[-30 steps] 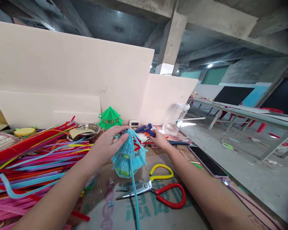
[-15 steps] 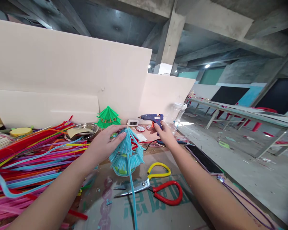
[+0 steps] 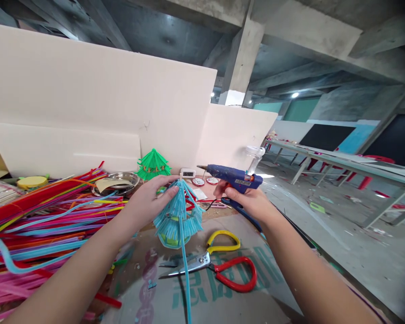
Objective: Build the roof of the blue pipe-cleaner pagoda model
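Note:
My left hand (image 3: 157, 193) pinches the peak of a light-blue pipe-cleaner umbrella-shaped piece (image 3: 172, 220), which stands on the cardboard. From it a long blue pipe cleaner (image 3: 186, 279) hangs down toward me. My right hand (image 3: 251, 202) is wrapped round the handle of a dark blue glue gun (image 3: 232, 175), its nozzle pointing left, just above and right of the blue piece's peak. Scissors (image 3: 209, 262) with one yellow and one red handle lie open on the cardboard in front of the piece.
Many coloured pipe cleaners (image 3: 54, 234) cover the left side. Behind stand a metal bowl (image 3: 130, 180), a green pipe-cleaner piece (image 3: 154, 164), a small digital clock (image 3: 188, 173) and a clear plastic bottle (image 3: 253, 157). White boards (image 3: 97, 99) rise along the back.
My right hand has lifted the glue gun and brought it nearer, its body now larger in view. My left hand stays on the blue piece.

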`<state>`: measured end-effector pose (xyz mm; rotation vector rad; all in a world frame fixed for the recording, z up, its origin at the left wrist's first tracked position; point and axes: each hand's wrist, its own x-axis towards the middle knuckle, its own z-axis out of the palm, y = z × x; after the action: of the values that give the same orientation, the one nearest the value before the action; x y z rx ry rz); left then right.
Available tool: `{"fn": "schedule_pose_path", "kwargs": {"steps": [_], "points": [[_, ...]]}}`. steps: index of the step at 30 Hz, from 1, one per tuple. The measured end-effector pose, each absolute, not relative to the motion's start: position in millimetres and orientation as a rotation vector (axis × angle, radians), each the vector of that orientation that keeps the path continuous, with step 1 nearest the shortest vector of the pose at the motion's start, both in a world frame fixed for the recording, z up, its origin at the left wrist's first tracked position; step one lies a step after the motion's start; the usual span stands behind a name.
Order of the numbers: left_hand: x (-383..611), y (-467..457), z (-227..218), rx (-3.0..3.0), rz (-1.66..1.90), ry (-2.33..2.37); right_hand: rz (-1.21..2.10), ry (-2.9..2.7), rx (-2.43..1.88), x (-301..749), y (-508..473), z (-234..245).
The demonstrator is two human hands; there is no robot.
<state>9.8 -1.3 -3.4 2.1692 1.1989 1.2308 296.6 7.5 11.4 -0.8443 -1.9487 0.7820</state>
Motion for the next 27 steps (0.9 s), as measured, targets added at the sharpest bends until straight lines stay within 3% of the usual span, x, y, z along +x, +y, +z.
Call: {"fn": "schedule_pose_path", "kwargs": {"steps": [6, 27], "points": [[9.6, 0.3, -3.5, 2.164, 1.228, 1.214, 0.611, -2.126, -0.918, 285.4, -8.0, 20.9], [9.8, -1.4, -0.8, 2.252, 1.214, 1.225, 0.428, -1.931, -1.041, 264.1, -12.4, 17.3]]}}
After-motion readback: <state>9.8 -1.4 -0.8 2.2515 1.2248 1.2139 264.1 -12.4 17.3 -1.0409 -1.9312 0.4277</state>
